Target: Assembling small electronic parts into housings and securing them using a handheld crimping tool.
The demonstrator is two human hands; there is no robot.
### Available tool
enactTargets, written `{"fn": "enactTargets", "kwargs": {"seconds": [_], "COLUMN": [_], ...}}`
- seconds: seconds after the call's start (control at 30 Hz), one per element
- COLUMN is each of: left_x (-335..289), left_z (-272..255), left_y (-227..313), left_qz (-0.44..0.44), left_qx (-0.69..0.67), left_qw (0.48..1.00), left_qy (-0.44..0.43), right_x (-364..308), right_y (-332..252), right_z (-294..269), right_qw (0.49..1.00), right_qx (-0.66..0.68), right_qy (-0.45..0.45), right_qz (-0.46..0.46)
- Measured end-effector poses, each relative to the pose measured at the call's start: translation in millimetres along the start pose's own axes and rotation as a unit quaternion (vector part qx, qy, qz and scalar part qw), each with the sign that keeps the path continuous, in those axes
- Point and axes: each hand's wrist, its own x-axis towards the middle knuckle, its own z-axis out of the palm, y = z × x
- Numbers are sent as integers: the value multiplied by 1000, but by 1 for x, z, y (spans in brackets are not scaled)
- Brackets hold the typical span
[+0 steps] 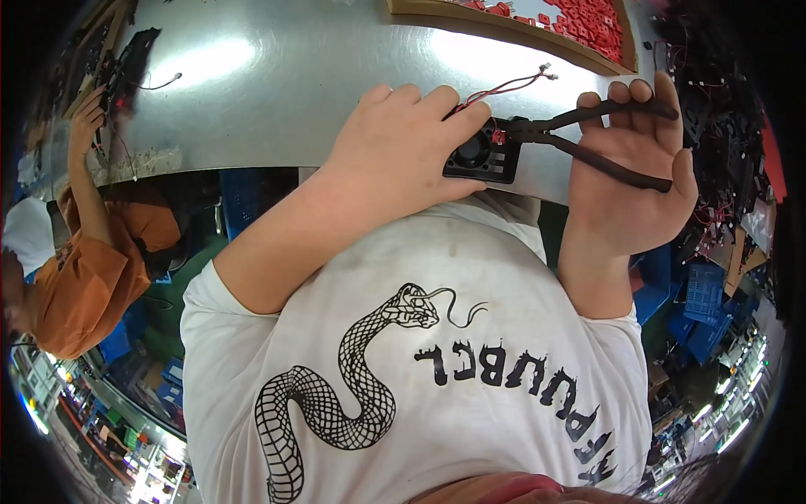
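Note:
My left hand point(395, 147) grips a small black square fan point(477, 154) at the near edge of a shiny metal table point(294, 84). Thin red and black wires point(512, 84) run from the fan to a small white plug lying on the table. My right hand point(625, 197) is closed around the dark handles of a pair of pliers point(592, 139). The pliers' jaws meet the fan's corner where a red bit shows. Both forearms come up over my white shirt with a black snake print.
A wooden tray of several red parts point(588, 21) sits at the table's far right. On the left, a person in an orange shirt point(84, 269) reaches toward black parts point(126, 67). Blue crates point(701, 302) and tangled wired parts point(722, 126) lie at the right.

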Motion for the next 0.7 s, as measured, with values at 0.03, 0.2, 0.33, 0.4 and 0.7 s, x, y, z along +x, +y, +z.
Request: {"fn": "enactTargets", "kwargs": {"seconds": [0.03,0.2,0.33,0.4,0.7], "left_x": [0,0,-1,-2,1], "left_z": [-1,1,0,1,1], "left_y": [-1,1,-1,0,2], "left_qz": [1,-2,2,-2,-13], "left_qx": [0,-1,4,-2,-7], "left_qw": [1000,1000,1000,1000,1000], "left_qy": [-1,5,7,10,2], "right_x": [-1,-2,-6,-12,-20], "right_y": [2,14,18,25,30], "right_z": [2,8,10,12,18], "right_qw": [1000,999,992,985,904], "right_qx": [1,-36,-100,-128,-330], "right_qy": [1,7,-22,-54,-164], "right_qz": [0,-24,-67,-101,-217]}}
